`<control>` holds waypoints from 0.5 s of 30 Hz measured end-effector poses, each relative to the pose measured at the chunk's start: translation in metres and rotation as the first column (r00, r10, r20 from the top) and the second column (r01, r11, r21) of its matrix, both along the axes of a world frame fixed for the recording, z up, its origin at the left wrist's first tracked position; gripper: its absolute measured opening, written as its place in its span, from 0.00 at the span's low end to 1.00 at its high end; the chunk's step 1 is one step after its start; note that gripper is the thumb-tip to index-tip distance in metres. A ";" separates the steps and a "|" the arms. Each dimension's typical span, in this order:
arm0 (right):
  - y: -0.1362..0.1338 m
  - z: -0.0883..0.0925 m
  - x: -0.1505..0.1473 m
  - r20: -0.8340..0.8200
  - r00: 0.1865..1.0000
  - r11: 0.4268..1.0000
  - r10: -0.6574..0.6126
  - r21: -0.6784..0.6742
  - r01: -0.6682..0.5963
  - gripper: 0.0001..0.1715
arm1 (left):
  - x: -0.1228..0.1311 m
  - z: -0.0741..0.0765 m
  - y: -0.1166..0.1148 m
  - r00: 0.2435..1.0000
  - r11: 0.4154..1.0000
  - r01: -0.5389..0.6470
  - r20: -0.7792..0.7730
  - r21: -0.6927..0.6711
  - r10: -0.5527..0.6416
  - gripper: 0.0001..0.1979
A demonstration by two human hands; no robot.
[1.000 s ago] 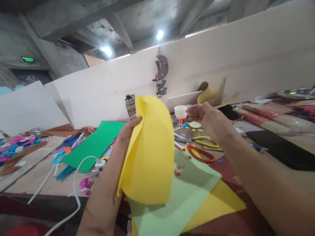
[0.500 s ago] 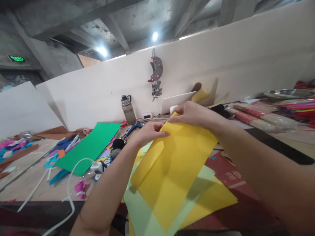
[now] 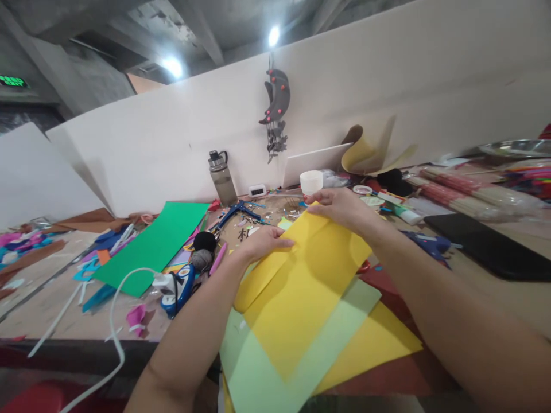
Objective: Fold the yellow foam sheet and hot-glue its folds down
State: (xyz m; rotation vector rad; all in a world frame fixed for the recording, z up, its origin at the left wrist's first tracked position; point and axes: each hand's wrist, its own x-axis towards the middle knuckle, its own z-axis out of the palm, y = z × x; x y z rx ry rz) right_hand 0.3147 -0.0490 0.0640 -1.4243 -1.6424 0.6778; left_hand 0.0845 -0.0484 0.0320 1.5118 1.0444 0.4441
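Note:
Both hands hold a yellow sheet of paper [image 3: 301, 298] by its far edge, its left side folded or curled over. My left hand [image 3: 267, 243] pinches the far left part, thumb on top. At the far corner, my right hand [image 3: 340, 209] grips the sheet between thumb and fingers. Beneath it lies a pale green sheet [image 3: 253, 367], and under that another yellow sheet [image 3: 379, 350] shows at the right. The fingertips under the held sheet are partly hidden.
A green sheet [image 3: 155, 246], a blue power strip [image 3: 177, 292] with a white cable and a yarn ball [image 3: 205, 241] lie left. A bottle [image 3: 222, 180] and white cup [image 3: 311, 182] stand behind. At right are a glue gun [image 3: 426, 245] and a black slab [image 3: 486, 246].
The held yellow sheet has come down flatter over the pale green sheet, with the right hand lower. The view has tilted down, showing more of the table behind the hands.

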 end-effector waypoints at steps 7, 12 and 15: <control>0.000 -0.007 -0.001 0.044 0.999 0.999 -0.021 0.035 0.019 0.15 | -0.003 -0.005 0.000 0.998 0.998 0.054 0.011 -0.014 -0.054 0.20; -0.002 -0.005 0.000 -0.021 0.998 0.997 0.051 -0.059 -0.052 0.16 | -0.003 -0.005 -0.003 1.000 1.000 0.023 0.011 -0.019 -0.023 0.20; -0.004 -0.005 0.000 -0.085 0.996 0.992 0.040 -0.112 -0.049 0.13 | -0.002 -0.005 -0.004 1.000 0.999 0.024 0.019 -0.044 -0.023 0.20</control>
